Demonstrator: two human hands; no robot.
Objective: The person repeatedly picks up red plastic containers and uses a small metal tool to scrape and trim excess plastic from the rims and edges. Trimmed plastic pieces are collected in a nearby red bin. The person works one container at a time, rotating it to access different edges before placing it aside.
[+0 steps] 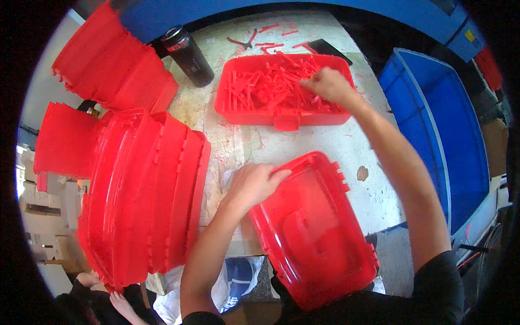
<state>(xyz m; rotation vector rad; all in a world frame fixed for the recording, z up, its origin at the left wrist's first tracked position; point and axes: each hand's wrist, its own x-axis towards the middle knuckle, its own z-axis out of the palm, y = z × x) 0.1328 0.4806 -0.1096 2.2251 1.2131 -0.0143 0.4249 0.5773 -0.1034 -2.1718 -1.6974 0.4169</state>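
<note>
My left hand (259, 184) is closed on the upper left rim of a red plastic box (317, 227), its thumb over the edge. The box is tilted at the table's near edge, with small tabs along its right side. Farther off, my right hand (329, 85) is over the right part of a red plastic bin (287, 120). Its fingers are pinched together, and whatever they hold is hidden. Thin red plastic scraps (260, 89) fill the bin in a loose heap.
Stacked red boxes (149, 195) tower at the left, with more stacks (116, 62) behind. A black bottle (189, 59), cutting pliers (246, 41) and a dark flat device (327, 50) are on the table (346, 146). A blue crate (433, 124) stands right. Another person's hand (120, 303) touches the left stack.
</note>
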